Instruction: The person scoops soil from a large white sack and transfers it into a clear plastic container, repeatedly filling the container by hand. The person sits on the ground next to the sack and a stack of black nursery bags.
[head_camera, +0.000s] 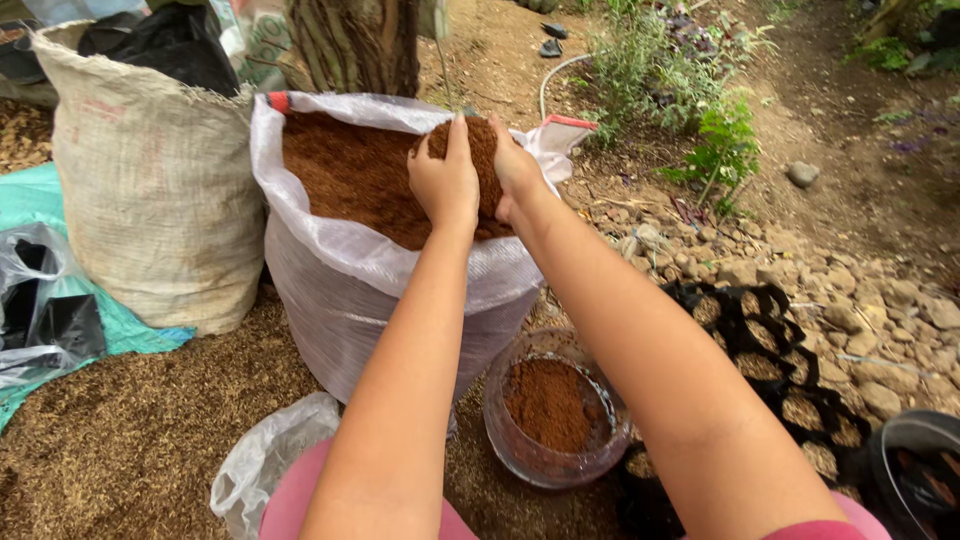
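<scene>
My left hand (445, 180) and my right hand (515, 170) are cupped together around a heap of reddish-brown coir-like soil (480, 145), held just above the open mouth of a white woven sack (340, 270). The sack is filled with the same brown material (340, 170). Below my forearms, on the ground, stands a clear round plastic container (550, 415) partly filled with that brown soil.
A tan sack (150, 190) stands left of the white one. Black nursery bags (790, 390) filled with soil sit at the right, by a dark bucket (920, 470). Rice husks cover the ground at left; a tree trunk (355, 45), stones and plants lie beyond.
</scene>
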